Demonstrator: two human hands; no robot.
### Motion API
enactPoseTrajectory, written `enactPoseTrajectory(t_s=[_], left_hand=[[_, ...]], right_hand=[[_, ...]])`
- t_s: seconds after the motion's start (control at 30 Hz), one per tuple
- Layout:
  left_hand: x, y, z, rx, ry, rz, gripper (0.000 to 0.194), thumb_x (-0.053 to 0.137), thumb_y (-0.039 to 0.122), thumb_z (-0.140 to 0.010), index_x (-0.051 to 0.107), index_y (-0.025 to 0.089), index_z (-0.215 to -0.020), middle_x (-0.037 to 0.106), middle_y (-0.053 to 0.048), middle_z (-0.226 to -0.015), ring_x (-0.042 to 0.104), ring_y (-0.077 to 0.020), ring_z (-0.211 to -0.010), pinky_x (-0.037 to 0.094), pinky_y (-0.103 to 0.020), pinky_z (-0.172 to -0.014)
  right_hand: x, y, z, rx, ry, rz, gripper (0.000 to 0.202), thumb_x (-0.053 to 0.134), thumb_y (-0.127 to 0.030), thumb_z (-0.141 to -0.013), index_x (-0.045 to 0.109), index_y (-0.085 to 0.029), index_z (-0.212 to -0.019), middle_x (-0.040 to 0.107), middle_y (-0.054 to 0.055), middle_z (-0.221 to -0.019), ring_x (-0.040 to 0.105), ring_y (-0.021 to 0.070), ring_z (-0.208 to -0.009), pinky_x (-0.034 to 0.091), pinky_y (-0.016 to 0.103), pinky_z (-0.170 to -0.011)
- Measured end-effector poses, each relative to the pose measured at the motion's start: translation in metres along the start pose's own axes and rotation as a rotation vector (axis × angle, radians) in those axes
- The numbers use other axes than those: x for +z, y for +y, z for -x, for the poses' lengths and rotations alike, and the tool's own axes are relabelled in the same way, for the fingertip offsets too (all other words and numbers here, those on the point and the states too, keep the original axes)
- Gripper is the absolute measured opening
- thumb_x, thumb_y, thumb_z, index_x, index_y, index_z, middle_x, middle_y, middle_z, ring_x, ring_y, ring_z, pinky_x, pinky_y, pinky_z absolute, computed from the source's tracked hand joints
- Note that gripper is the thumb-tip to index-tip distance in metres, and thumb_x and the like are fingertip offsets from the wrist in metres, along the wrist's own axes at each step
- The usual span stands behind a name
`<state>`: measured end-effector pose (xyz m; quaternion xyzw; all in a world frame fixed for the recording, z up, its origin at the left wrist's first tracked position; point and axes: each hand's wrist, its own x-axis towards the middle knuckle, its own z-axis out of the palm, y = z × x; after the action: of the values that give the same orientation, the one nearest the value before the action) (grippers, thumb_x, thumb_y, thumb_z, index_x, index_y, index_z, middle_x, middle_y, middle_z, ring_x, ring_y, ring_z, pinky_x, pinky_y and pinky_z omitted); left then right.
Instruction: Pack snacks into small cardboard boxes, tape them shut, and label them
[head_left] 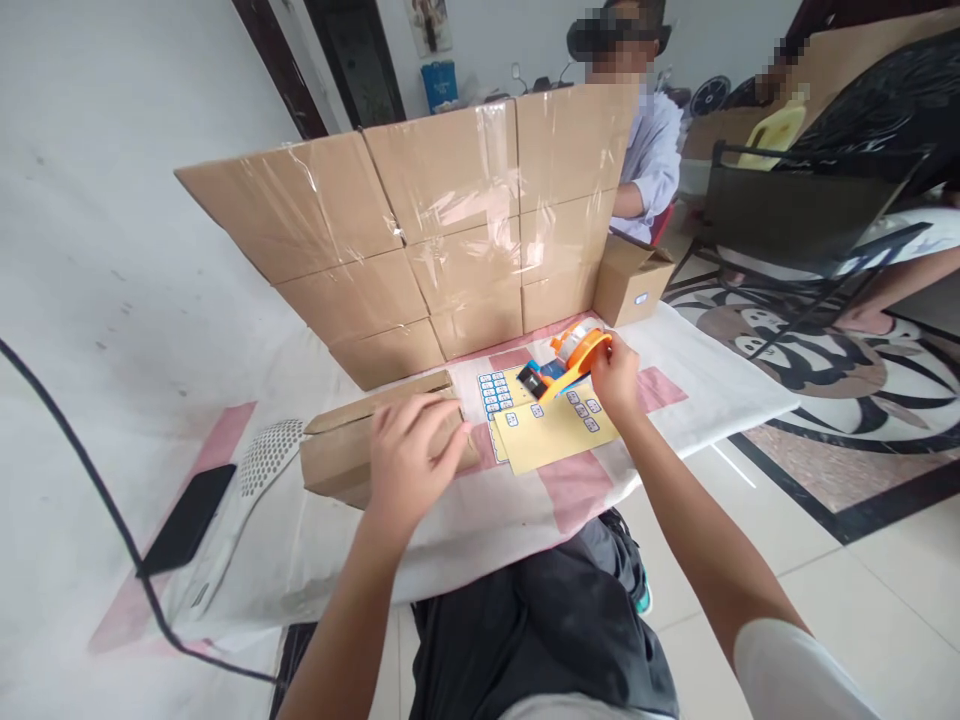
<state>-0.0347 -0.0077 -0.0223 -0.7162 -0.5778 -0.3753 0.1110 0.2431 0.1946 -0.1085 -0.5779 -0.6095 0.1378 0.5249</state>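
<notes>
My right hand [616, 378] is closed around the handle of an orange tape dispenser [576, 362] with a clear roll on it. Its dark front end points left and down, over yellow sticker sheets [551, 435] lying on the table. Small blue-edged labels are printed or stuck on the sheets. A brown cardboard box [330, 455] lies in front of me on the left. Over the right part of this box is my left hand [411, 450], fingers spread and thumb apart; its palm side is hidden, so firm contact is unclear.
Behind stands a wall of taped cardboard boxes [465, 240]. A smaller labelled box [634, 285] sits at its right end. A black phone [191, 515] lies at the left, beside a perforated white object [262, 470]. A black cable [97, 485] crosses the left side. Another person [652, 150] sits behind the boxes.
</notes>
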Motion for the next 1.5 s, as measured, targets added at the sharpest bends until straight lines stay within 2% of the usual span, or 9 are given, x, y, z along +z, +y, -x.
enactPoseTrajectory(t_s=[0.13,0.27,0.37,0.5,0.7,0.87,1.03,1.3,1.5], left_hand=[[0.033,0.048,-0.003,-0.099,-0.219,0.379,0.024,0.066,0.036,-0.095,0.073,0.024,-0.114,0.064,-0.008,-0.116,0.065,-0.0233,-0.112,0.055,-0.034,-0.091],[0.051,0.063,0.003,-0.141,-0.404,0.595,0.014,0.069,0.033,-0.092,0.075,0.023,-0.084,0.060,-0.008,-0.118,0.060,-0.0251,-0.120,0.053,-0.034,-0.091],[0.043,0.059,0.009,-0.164,-0.406,0.632,0.018,0.068,0.032,-0.093,0.073,0.022,-0.079,0.061,-0.007,-0.112,0.061,-0.0234,-0.114,0.050,-0.036,-0.094],[0.018,0.054,0.014,-0.287,-0.324,0.570,0.023,0.066,0.037,-0.094,0.071,0.021,-0.079,0.066,-0.007,-0.109,0.061,-0.0221,-0.104,0.048,-0.030,-0.081],[0.003,0.050,0.028,-0.509,-0.672,0.856,0.028,0.060,0.045,-0.096,0.072,0.020,-0.090,0.064,0.000,-0.068,0.058,-0.0161,-0.067,0.042,-0.028,-0.066],[0.006,0.047,0.047,-0.679,-0.580,0.942,0.034,0.067,0.038,-0.090,0.054,0.023,-0.118,0.062,0.006,-0.063,0.059,-0.0153,-0.068,0.043,-0.027,-0.072],[0.011,0.053,0.066,-0.722,-0.568,1.002,0.026,0.064,0.037,-0.093,0.046,0.025,-0.107,0.064,0.006,-0.068,0.061,-0.0146,-0.075,0.042,-0.027,-0.077],[0.007,0.065,0.081,-0.755,-0.453,1.026,0.022,0.061,0.033,-0.093,0.042,0.024,-0.099,0.059,0.006,-0.068,0.055,-0.0128,-0.071,0.039,-0.027,-0.073],[0.015,0.065,0.100,-0.803,-0.469,1.049,0.025,0.064,0.034,-0.090,0.042,0.024,-0.098,0.058,0.007,-0.065,0.055,-0.0129,-0.069,0.040,-0.027,-0.073]], right_hand=[[-0.039,-0.043,0.055,-0.293,0.112,-0.078,0.037,0.047,-0.012,-0.081,0.069,-0.019,-0.110,0.075,0.005,-0.091,0.068,0.0208,-0.076,0.050,0.032,-0.071],[-0.063,-0.061,0.085,-0.477,0.150,-0.055,0.049,0.046,-0.004,-0.078,0.067,-0.021,-0.119,0.076,0.006,-0.104,0.072,0.0222,-0.089,0.054,0.033,-0.074],[-0.067,-0.060,0.091,-0.496,0.145,-0.014,0.050,0.045,-0.003,-0.079,0.066,-0.020,-0.120,0.073,0.006,-0.096,0.070,0.0220,-0.084,0.053,0.033,-0.071],[-0.061,-0.052,0.097,-0.439,0.155,0.003,0.046,0.045,-0.005,-0.081,0.066,-0.020,-0.120,0.072,0.007,-0.098,0.070,0.0235,-0.086,0.054,0.035,-0.073],[-0.047,-0.050,0.113,-0.275,0.151,-0.057,0.037,0.044,-0.011,-0.086,0.068,-0.020,-0.113,0.075,0.008,-0.098,0.071,0.0237,-0.085,0.054,0.037,-0.073],[-0.038,-0.050,0.128,-0.139,0.101,-0.121,0.031,0.046,-0.019,-0.088,0.069,-0.019,-0.108,0.076,0.010,-0.099,0.070,0.0253,-0.086,0.054,0.039,-0.075],[-0.033,-0.047,0.143,0.053,0.031,-0.169,0.026,0.045,-0.023,-0.089,0.069,-0.019,-0.097,0.075,0.008,-0.086,0.066,0.0227,-0.072,0.050,0.036,-0.069],[-0.023,-0.040,0.150,0.063,0.026,-0.148,0.031,0.046,-0.028,-0.089,0.070,-0.018,-0.103,0.076,0.010,-0.093,0.066,0.0236,-0.078,0.048,0.035,-0.070],[-0.029,-0.032,0.146,0.207,0.008,-0.261,0.028,0.050,-0.028,-0.081,0.069,-0.017,-0.099,0.074,0.010,-0.093,0.064,0.0236,-0.080,0.047,0.036,-0.073]])
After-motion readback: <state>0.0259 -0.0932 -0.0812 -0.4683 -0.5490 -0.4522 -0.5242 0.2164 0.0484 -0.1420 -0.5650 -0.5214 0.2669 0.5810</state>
